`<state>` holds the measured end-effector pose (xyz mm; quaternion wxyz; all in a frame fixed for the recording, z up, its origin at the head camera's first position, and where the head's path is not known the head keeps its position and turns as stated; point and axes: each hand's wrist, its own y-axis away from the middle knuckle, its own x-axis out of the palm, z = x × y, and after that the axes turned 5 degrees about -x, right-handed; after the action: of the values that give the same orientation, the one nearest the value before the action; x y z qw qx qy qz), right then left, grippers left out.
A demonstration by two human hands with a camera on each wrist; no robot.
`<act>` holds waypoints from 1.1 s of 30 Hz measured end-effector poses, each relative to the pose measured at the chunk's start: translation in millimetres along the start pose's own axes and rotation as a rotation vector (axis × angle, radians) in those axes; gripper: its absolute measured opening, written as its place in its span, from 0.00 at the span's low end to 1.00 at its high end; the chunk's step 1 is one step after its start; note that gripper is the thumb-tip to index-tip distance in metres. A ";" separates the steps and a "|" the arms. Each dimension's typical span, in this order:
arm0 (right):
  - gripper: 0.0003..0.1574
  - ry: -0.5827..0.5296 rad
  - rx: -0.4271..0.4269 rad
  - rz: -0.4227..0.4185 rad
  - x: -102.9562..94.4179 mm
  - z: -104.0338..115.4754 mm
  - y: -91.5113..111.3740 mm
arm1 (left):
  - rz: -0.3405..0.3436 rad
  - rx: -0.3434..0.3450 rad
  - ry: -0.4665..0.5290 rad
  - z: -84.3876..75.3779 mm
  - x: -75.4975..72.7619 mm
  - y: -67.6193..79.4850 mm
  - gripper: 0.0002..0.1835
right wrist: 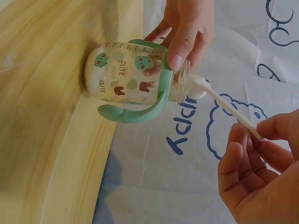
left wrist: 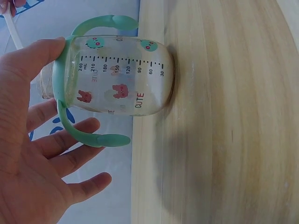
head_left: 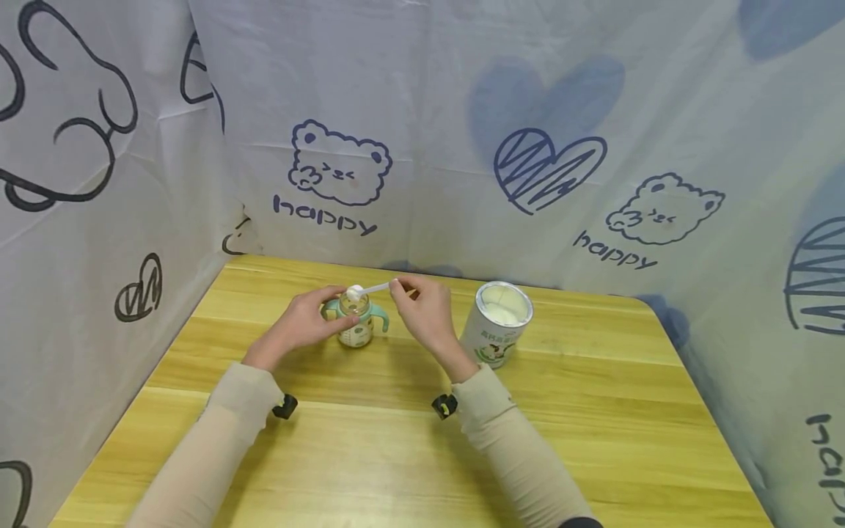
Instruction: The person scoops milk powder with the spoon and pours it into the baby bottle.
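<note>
A clear baby bottle (left wrist: 117, 77) with a green two-handled collar stands upright on the table, white powder in its bottom. My left hand (head_left: 305, 320) grips it at the collar, thumb on one side and index finger on the other. The other left fingers spread behind a handle. Between thumb and fingers, my right hand (head_left: 425, 308) pinches the end of a white measuring scoop (right wrist: 229, 106). The scoop's bowl, heaped with white powder, sits at the bottle's open mouth (right wrist: 184, 83). Right of my right hand stands an open milk powder can (head_left: 494, 326).
The can holds pale powder below its silver rim. A wooden table (head_left: 370, 455) lies under everything. White cloth (head_left: 422, 198) printed with bears and hearts hangs behind the table and along its sides.
</note>
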<state>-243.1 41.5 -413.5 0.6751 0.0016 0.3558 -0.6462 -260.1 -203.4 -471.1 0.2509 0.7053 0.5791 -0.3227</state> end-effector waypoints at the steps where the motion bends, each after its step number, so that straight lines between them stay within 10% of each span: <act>1: 0.14 0.020 -0.020 0.000 0.4 -1.0 0.2 | 0.001 -0.001 -0.002 0.0 0.1 0.0 0.43; 33: 0.09 0.417 -0.636 0.007 3.4 -27.9 12.9 | 0.009 -0.002 0.002 0.6 0.4 0.6 0.43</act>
<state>-245.5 53.6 -441.9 0.5571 -0.0751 0.6684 -0.4871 -259.5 -203.7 -471.8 0.2523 0.7080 0.5767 -0.3202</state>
